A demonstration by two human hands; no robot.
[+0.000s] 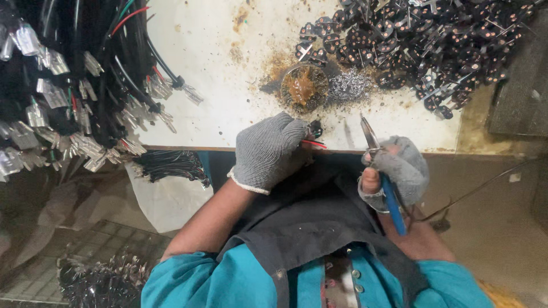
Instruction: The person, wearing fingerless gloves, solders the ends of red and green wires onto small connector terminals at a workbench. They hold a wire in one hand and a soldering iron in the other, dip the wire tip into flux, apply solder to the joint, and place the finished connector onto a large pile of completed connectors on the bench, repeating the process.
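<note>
Head view: work appears to be at the joining stage, a wire end being fitted to a small black plug part (pixel 314 130) at the near edge of the white bench (pixel 205 51). Left hand (pixel 268 151), gloved, is clenched around that part and its red wire (pixel 314 144). Right hand (pixel 394 171) is closed on blue-handled pliers (pixel 381 171), tips up, just beside the part, not touching. Next move likely calls for bringing the tips onto the terminal squarely. Flux pot (pixel 304 86) stands near

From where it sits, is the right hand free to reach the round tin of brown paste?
Probably yes: the right hand, holding blue-handled pliers, faces bare stained white tabletop before the round tin of brown paste.
</note>
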